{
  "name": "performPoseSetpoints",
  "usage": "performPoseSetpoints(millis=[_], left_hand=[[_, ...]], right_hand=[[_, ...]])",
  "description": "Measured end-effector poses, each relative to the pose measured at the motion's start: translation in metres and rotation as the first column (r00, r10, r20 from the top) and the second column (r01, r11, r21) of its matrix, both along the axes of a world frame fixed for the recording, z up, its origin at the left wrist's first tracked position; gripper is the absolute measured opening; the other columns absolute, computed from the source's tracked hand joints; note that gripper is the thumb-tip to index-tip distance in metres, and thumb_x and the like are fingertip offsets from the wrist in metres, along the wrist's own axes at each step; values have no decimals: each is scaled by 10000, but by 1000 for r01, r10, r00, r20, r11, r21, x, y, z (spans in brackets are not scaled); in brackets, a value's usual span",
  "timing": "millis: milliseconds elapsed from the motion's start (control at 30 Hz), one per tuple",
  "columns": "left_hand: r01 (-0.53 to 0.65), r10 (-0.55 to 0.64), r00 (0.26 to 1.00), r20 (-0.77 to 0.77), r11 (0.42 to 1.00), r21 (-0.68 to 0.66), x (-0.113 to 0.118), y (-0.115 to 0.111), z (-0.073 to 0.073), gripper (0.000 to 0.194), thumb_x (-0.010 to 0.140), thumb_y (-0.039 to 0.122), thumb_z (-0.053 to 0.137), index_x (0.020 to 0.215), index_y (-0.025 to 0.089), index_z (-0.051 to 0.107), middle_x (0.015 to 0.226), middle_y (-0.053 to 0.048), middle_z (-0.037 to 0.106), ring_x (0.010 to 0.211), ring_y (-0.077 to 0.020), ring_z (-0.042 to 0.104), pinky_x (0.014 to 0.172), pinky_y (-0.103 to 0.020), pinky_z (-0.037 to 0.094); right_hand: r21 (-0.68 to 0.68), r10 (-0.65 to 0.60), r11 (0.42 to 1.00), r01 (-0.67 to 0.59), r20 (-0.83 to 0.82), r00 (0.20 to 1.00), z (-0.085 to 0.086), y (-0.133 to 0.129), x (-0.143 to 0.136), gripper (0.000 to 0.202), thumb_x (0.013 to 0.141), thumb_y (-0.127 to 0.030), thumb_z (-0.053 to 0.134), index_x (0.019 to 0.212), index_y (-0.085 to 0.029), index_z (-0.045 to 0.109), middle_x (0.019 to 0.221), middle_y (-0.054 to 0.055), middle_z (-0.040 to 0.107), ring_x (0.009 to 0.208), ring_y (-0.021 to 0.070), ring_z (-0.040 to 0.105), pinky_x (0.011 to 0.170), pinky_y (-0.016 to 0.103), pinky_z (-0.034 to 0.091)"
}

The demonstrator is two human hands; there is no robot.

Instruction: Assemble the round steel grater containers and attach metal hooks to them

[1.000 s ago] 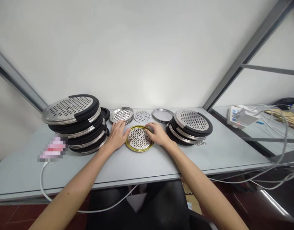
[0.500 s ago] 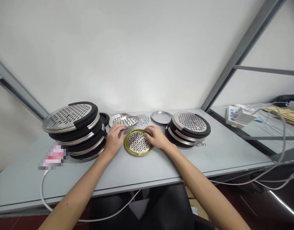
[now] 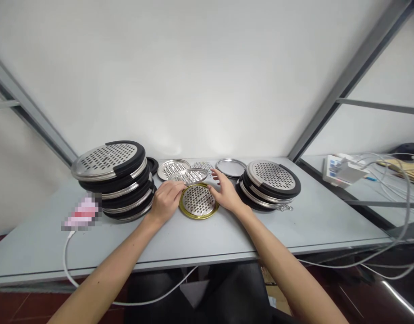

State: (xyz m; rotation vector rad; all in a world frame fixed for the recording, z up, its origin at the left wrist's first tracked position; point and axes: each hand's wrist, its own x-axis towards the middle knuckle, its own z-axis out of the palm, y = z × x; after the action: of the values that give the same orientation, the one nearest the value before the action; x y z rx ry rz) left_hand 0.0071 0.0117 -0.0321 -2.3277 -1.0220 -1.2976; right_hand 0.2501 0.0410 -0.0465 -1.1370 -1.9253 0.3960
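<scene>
A round grater plate with a gold rim [image 3: 199, 201] lies flat on the table between my hands. My left hand [image 3: 166, 201] is closed, with fingertips pinched at the near edge of a silver-rimmed perforated plate [image 3: 189, 177], which tilts just behind the gold-rimmed one. My right hand [image 3: 225, 194] is open, its fingers spread; the thumb is at the gold rim's upper right, and whether it touches cannot be told. Farther back lie another silver grater plate [image 3: 166, 169], a flat perforated sheet [image 3: 203, 165] and a plain silver round lid or ring [image 3: 231, 168].
A tall stack of black and silver grater discs [image 3: 107, 160] stands on the left, a shorter stack [image 3: 274, 175] on the right. A pixelated pink item [image 3: 82, 213] with a white cable lies at the left. The power strip [image 3: 338, 171] and cables are at the right.
My left hand has closed at the silver-rimmed plate, which has moved right and toward me, apart from the plate behind. My right hand's fingers have lifted and spread off the gold-rimmed plate.
</scene>
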Motion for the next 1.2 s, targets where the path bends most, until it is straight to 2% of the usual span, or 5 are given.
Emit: performPoseSetpoints(millis=[300,567,800,1000,1200], left_hand=[[26,-25,996,89,999,-19,2,-3,0,193,929,166,536,1060,223,666,968,-36,746,904,-180,704,854,-352,558],[82,-83,993,89,997,9,4,-4,2,214,927,149,533,1091,231,643,1032,-39,738,990,-184,692,899,-374,560],[-68,68,992,102,998,-11,3,-4,3,415,913,210,559,1319,226,478,1292,-100,609,1232,-232,565,1043,-431,487],[-100,110,991,74,987,-124,4,-5,5,802,878,323,617,1511,215,138,1466,-143,444,1354,-285,436,1104,-471,421],[-48,65,996,61,970,-239,2,-8,5,989,787,373,700,1528,197,70,1517,-165,353,1398,-328,357,1138,-480,363]], right_hand=[[115,-10,993,16,-56,998,9,-4,-1,466,871,-201,544,1334,-244,509,1348,109,525,1190,250,537,978,430,470],[188,36,982,-6,-158,987,14,-5,0,173,855,-302,630,985,-228,716,1081,68,707,1050,231,645,996,423,477],[227,-37,968,108,-298,954,18,-10,-1,165,852,-311,643,967,-237,736,1017,64,739,983,237,676,950,427,509],[-2,-68,997,77,-489,870,20,-7,-1,283,764,-391,724,958,-184,730,915,79,759,847,246,710,872,433,552],[-153,-70,988,-11,-513,855,17,-3,-2,365,747,-431,725,980,-150,715,920,96,747,779,236,711,754,375,570]])
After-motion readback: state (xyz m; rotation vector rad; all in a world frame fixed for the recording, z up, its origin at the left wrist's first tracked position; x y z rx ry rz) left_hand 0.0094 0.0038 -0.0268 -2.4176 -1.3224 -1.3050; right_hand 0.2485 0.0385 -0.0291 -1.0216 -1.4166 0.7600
